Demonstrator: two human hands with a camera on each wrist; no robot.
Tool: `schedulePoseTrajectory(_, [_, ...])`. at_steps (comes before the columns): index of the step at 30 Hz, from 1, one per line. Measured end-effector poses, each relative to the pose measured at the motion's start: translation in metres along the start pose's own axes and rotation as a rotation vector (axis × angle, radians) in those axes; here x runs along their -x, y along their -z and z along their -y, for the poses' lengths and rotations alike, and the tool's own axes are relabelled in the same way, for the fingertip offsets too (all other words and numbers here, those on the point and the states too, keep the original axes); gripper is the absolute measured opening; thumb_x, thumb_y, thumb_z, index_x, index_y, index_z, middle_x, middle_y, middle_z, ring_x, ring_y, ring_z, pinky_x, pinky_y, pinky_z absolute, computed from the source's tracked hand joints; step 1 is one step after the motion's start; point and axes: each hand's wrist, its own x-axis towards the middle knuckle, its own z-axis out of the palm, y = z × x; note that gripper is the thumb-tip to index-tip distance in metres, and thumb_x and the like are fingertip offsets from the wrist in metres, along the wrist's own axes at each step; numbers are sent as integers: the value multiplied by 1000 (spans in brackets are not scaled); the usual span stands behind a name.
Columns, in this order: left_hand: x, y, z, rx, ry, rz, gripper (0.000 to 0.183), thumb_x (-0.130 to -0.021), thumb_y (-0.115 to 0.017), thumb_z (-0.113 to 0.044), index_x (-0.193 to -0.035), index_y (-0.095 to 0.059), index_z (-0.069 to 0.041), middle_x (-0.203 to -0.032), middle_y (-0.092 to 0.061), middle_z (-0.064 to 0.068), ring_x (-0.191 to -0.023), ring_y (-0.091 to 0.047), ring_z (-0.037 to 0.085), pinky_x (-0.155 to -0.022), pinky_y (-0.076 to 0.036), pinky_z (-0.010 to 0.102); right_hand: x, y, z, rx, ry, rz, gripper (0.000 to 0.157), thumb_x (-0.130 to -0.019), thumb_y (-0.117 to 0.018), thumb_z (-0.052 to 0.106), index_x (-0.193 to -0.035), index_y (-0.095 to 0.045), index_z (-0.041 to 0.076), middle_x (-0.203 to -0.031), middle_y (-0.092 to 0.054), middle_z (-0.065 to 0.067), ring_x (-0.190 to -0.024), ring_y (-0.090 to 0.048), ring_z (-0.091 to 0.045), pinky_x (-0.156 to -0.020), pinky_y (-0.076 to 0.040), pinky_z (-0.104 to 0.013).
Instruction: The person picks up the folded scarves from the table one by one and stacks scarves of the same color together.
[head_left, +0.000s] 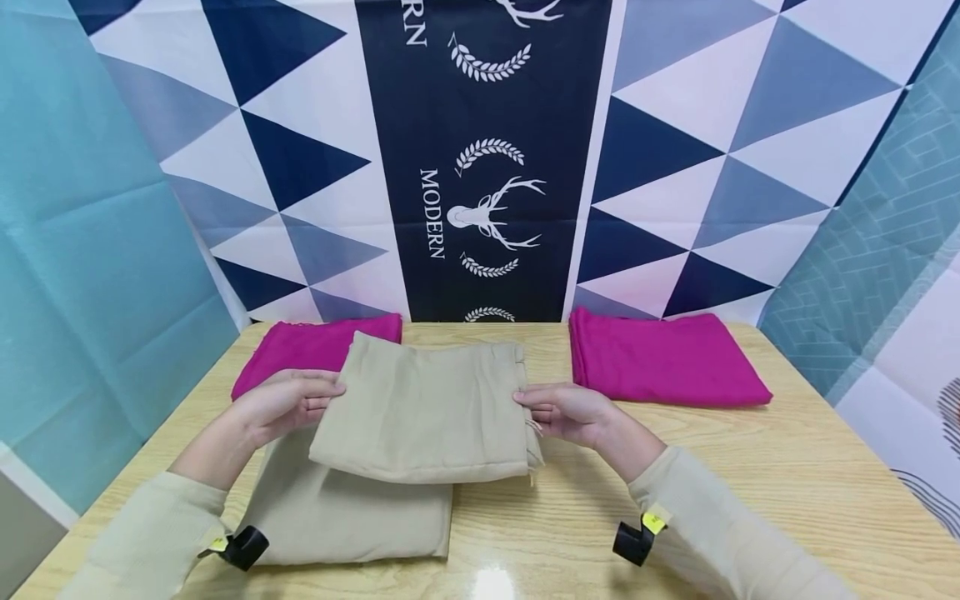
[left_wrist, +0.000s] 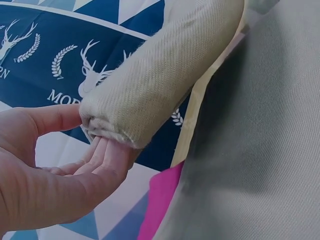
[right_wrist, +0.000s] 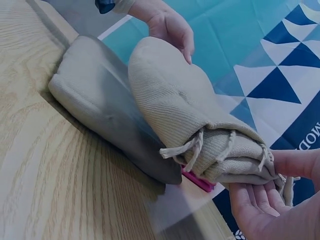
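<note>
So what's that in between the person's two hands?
A folded beige cloth, lifted off the table: the left hand grips one end and the right hand the other. The head view shows it all.

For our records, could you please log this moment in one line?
left hand: holds raised beige cloth | right hand: holds its opposite side | on table: second beige cloth

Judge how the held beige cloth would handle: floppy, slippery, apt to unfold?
The held cloth is probably floppy, as its upper edge dips slightly between the left hand and right hand. It likely isn't very slippery, given its matte, ribbed weave. Its stacked layers, with fringe hanging out, might spread if one side were released.
</note>
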Motion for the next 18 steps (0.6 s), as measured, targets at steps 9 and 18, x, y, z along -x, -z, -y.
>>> schedulePoseTrajectory(9, [2, 6, 3, -11, -26, 8, 53, -96, -53, -14, -137, -31, 11, -93, -69, -11, -87, -69, 3, -82, -56, 20, -4, -7, -7, 17, 11, 24, 15, -95, -53, 5, -109, -53, 2, -91, -66, 2, -89, -62, -7, -79, -52, -20])
schedulePoseTrajectory(18, [8, 14, 5, -33, -41, -18, 52, -96, -54, -13, -136, -31, 12, -94, -66, -11, -85, -67, 3, -81, -56, 18, -8, -15, -17, 51, 5, 51, 24, -94, -52, 5, -116, -48, -3, -91, -64, 1, -89, -62, -8, -80, -53, -20])
